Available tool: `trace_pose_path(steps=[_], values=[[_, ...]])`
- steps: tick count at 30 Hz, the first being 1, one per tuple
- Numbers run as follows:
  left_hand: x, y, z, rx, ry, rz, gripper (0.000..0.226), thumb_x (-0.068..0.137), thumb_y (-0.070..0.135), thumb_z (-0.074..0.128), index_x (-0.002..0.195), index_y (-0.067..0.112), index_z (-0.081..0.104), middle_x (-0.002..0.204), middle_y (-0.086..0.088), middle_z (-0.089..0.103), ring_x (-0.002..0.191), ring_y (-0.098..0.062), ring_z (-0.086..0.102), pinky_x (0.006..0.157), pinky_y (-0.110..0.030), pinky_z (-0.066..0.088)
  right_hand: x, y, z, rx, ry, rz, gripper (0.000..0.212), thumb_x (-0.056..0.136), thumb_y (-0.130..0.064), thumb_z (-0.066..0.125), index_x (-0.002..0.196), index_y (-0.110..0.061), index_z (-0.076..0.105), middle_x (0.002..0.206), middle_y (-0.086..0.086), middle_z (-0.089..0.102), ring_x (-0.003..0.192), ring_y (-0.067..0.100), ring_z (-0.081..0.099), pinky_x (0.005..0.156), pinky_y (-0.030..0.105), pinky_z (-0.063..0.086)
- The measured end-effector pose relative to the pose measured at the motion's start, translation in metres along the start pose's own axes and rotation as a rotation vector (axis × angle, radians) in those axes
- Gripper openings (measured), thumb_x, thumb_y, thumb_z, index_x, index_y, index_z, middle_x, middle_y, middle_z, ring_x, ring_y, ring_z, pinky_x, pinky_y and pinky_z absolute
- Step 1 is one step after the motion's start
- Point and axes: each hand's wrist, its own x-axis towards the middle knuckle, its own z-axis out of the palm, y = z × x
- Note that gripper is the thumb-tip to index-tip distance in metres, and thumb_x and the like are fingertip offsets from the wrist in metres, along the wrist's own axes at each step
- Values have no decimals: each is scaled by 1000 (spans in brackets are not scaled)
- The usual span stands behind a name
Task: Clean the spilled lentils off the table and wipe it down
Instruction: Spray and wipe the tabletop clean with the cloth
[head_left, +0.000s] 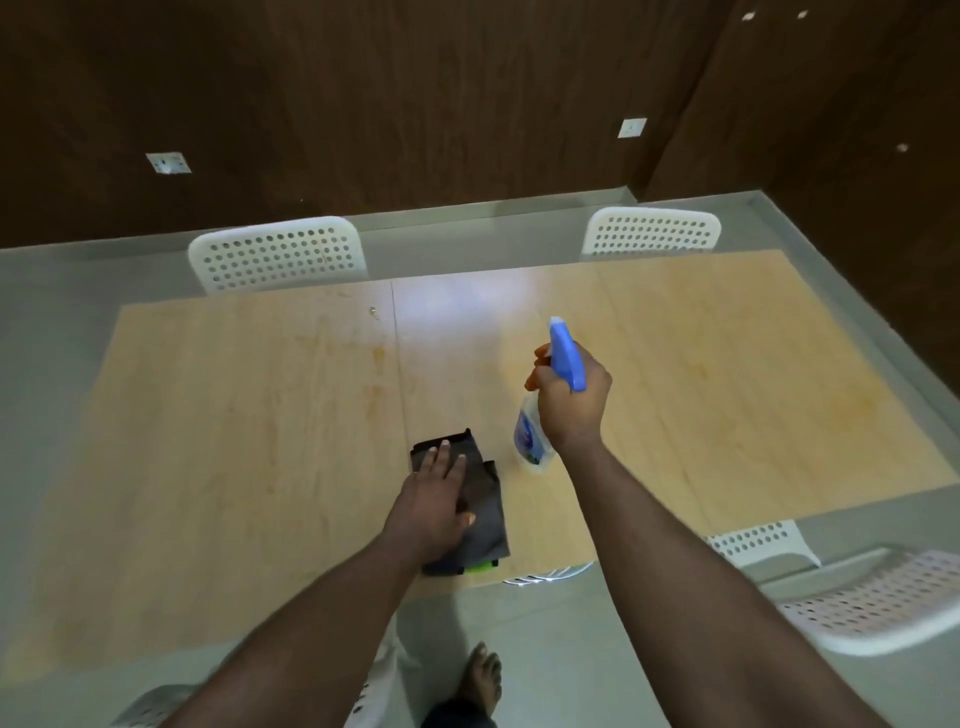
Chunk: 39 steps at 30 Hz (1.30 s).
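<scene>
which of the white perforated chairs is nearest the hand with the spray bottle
The far-right white perforated plastic chair across the table; the far-left one sits farther off.

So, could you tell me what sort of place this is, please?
Probably a meeting or dining room: a long wooden table ringed by white perforated chairs, wood-panelled walls with sockets, and a grey floor.

Tabletop (234, 415) wide open left and far right. Only blockers: cloth (483, 499) near front edge, spray bottle (532, 431) just beside it. Chairs (278, 254) crowd far edge.
</scene>
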Motion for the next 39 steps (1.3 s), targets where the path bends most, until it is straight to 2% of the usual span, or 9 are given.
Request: trace_pose_path(steps=[5, 10, 15, 20, 24, 30, 33, 36, 39], values=[[4, 10, 18, 37, -10, 3, 89, 102, 48, 58, 169, 18, 7, 176, -10, -9, 163, -30, -9, 131, -47, 9, 10, 24, -19, -53, 38, -32, 25, 78, -4, 64, 87, -28, 67, 87, 3, 69, 80, 25, 67, 78, 49, 61], [4, 14, 31, 54, 21, -29, 85, 106, 52, 47, 169, 20, 1, 175, -11, -16, 162, -29, -16, 131, -47, 1, 13, 39, -25, -93, 23, -84, 21, 81, -3, 67, 94, -19, 67, 85, 2, 68, 78, 26, 66, 75, 42, 60], [21, 24, 41, 54, 157, 3, 76, 108, 50, 38, 169, 17, 8, 175, -12, -15, 161, -29, -18, 131, -49, -3, 4, 58, -35, -119, 25, -24, 43, 73, -20, 70, 116, -22, 65, 95, -5, 68, 84, 15, 64, 75, 15, 48], [33, 24, 62, 29, 238, -27, 73, 105, 52, 16, 169, 18, 11, 176, -6, -9, 162, -25, -15, 131, -49, -1, -30, 99, -43, -232, 42, 138, 68, 75, -40, 80, 137, -20, 60, 118, -9, 72, 107, 11, 67, 93, 26, 53], [27, 15, 76, 31, 324, -38, 71, 108, 47, 17, 169, 11, 7, 177, -4, 0, 163, -22, -8, 132, -48, 7, -76, 119, -45, -362, 23, 290, 45, 87, -27, 76, 128, -11, 66, 90, -12, 65, 89, 19, 65, 78, 24, 44], [-9, 3, 88, 30, 362, -146, 66, 110, 42, 24, 169, 14, 10, 177, -8, -5, 163, -27, -9, 131, -52, 9, -107, 153, -14, -727, -391, -186, 16, 87, -16, 68, 103, -15, 73, 94, 2, 72, 87, 24, 67, 74, 34, 54], [-40, -5, 98, 8, 383, -189, 62, 111, 42, 26, 169, 21, 15, 177, -6, -6, 163, -26, -9, 131, -51, 10, -91, 157, 17, -782, -571, -400, 37, 86, -16, 65, 122, -9, 70, 125, 12, 69, 117, 29, 61, 94, 40, 57], [-47, -10, 101, -16, 386, -270, 59, 112, 42, 23, 169, 26, 18, 177, -3, -8, 163, -23, -10, 131, -49, 10, -66, 160, 55, -887, -696, -479, 53, 99, -28, 51, 150, -13, 55, 162, 16, 44, 150, 35, 37, 121, 47, 37], [-28, -21, 89, 30, 391, -243, 61, 112, 43, 23, 170, 26, 9, 176, -5, -12, 162, -24, -13, 131, -50, 11, -48, 165, 81, -943, -701, -500, 55, 110, -39, 35, 163, -24, 35, 174, 6, 21, 162, 26, 13, 129, 45, 20]])
